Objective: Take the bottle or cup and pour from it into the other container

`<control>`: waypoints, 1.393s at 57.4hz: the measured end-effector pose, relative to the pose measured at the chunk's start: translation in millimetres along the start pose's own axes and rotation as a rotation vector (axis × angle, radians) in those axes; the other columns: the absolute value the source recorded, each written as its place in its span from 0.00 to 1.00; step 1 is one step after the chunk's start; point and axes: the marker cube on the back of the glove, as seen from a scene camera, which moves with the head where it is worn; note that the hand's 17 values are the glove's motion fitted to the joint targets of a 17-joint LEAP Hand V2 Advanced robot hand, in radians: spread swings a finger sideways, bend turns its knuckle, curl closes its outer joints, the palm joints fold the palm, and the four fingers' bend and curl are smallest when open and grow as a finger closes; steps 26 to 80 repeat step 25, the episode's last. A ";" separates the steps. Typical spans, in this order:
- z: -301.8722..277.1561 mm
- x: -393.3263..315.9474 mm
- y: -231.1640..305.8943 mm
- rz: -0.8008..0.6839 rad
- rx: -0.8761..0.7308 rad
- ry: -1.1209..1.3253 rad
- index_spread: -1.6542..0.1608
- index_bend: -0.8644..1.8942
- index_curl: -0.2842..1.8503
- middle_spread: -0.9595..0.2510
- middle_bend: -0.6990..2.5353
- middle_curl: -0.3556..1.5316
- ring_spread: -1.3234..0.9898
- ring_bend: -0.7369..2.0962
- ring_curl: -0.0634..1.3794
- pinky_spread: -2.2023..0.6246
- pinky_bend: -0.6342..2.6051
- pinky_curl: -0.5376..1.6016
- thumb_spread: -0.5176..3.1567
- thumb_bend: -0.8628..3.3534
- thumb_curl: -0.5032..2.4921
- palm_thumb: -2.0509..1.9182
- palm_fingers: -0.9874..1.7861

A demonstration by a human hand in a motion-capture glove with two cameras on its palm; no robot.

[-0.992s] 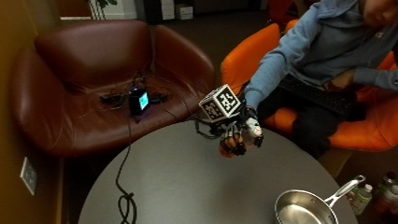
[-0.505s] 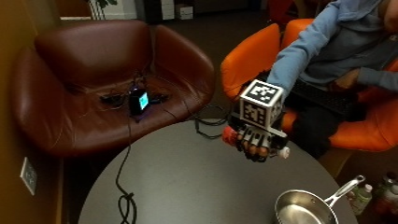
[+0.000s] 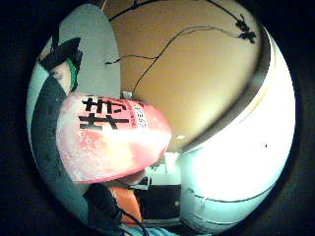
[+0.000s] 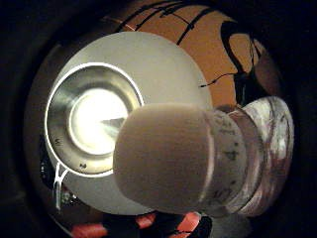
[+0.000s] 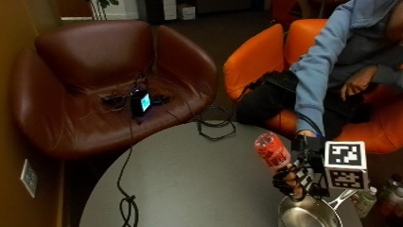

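In the outside view my gloved right hand (image 5: pixel 294 179) grips a clear bottle with a red label (image 5: pixel 271 149) above the near right part of the round grey table (image 5: pixel 189 179). The bottle's base sticks up and to the left out of the hand. Just below the hand sits a steel frying pan (image 5: pixel 307 215). The thumb side palm view shows the bottle's white cap (image 4: pixel 163 156) close up, with the pan (image 4: pixel 94 124) on the table behind it. In the little finger side palm view the red label (image 3: pixel 110 140) lies against gloved fingers (image 3: pixel 47 128).
A black cable (image 5: pixel 126 203) runs over the table's left edge. Behind the table stands a brown leather armchair (image 5: pixel 88 61) with a lit device (image 5: pixel 140 101) and cables. A seated person fills the orange chair (image 5: pixel 258 66). Small bottles (image 5: pixel 365 198) stand beside the pan handle.
My hand has carried the bottle rightward and nearer across the table, from its far edge to just above the pan. The bottle's base now points upward.
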 end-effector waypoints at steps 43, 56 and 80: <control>14.5 -24.2 -3.0 -0.025 -0.017 0.043 0.80 0.37 0.34 0.69 0.29 0.45 0.47 0.36 0.34 0.73 0.27 0.43 0.22 0.20 0.41 0.76 0.76; 14.5 -24.2 -3.0 -0.025 -0.017 0.043 0.80 0.37 0.34 0.69 0.29 0.45 0.47 0.36 0.34 0.73 0.27 0.43 0.22 0.20 0.41 0.76 0.76; 14.5 -24.2 -3.0 -0.025 -0.017 0.043 0.80 0.37 0.34 0.69 0.29 0.45 0.47 0.36 0.34 0.73 0.27 0.43 0.22 0.20 0.41 0.76 0.76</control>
